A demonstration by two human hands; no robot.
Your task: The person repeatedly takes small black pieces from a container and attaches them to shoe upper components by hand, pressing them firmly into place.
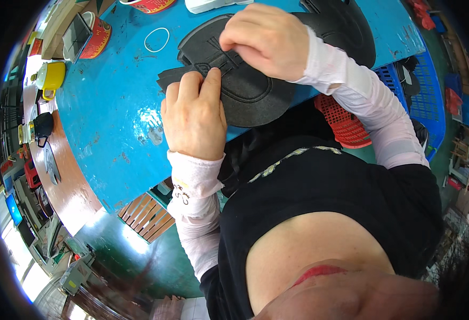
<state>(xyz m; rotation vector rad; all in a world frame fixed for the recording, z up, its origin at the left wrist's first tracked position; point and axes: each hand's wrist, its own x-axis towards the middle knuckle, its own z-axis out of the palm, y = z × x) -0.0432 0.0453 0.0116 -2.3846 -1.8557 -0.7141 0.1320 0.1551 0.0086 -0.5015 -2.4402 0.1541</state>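
A black moulded panel (256, 98) with a rounded near end and raised curved ridges lies on the blue table (106, 133). My left hand (197, 114) is at its left side, bent fingers pressed down on a strap-like part and holding it. The left thumb is mostly hidden. Just above the panel's middle, my right hand (269, 45) is closed with its fingers curled in a pinch. Whatever sits between those fingertips is hidden. Another black moulded piece (354, 32) extends beyond my right wrist.
A white elastic ring (156, 28) lies left of the panel. A phone (78, 38) leans on a red paper tub (100, 40). Scissors (51, 165) and a yellow pot (51, 76) stand farther left. A red basket (344, 125) and blue crate (429, 101) are at right.
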